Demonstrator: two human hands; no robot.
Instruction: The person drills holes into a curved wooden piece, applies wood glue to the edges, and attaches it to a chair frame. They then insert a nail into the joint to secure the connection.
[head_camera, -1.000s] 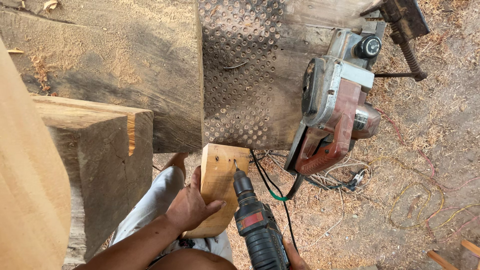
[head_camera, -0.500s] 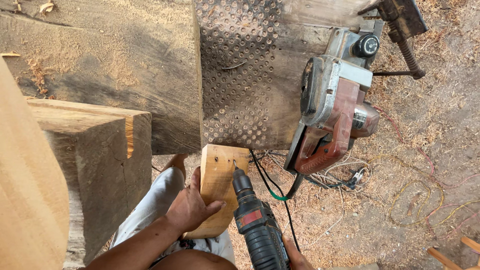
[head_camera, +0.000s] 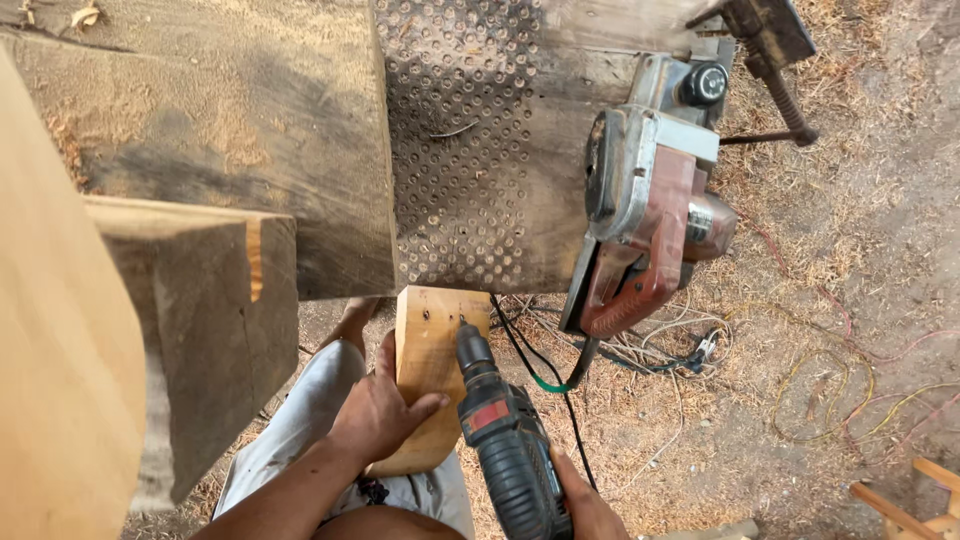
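A: What does the wooden block (head_camera: 432, 370) look like?

B: It is pale, fresh-cut timber, longer than it is wide, with a squared top end and a rounded lower end. It sits in the lower middle of the frame, its top just under the edge of the worktop (head_camera: 250, 150). A few small dark holes show near its top.

A: Who holds it?

B: The left hand (head_camera: 378, 415) is wrapped around its left side, thumb lying across the front face, fingers out of sight behind it. So that hand is closed on the block.

A: And the other hand?

B: The right hand (head_camera: 585, 505) sits at the bottom edge of the frame, gripping the rear of a corded drill (head_camera: 505, 440). The drill is dark with a red patch, and its chuck meets the block's upper right face.

A: Count things for me.

B: One block, one drill, two hands. One electric planer (head_camera: 650, 200), grey and red, rests on the worktop at upper right. One perforated metal sheet (head_camera: 470, 140) lies on the worktop beside it. One thick timber beam (head_camera: 200, 320) juts in from the left, with one paler plank (head_camera: 55, 350) nearer the camera at far left.

A: And the ground?

B: Sawdust-covered earth (head_camera: 850, 300) with a tangle of cables (head_camera: 660, 350) at right centre; I cannot count them.
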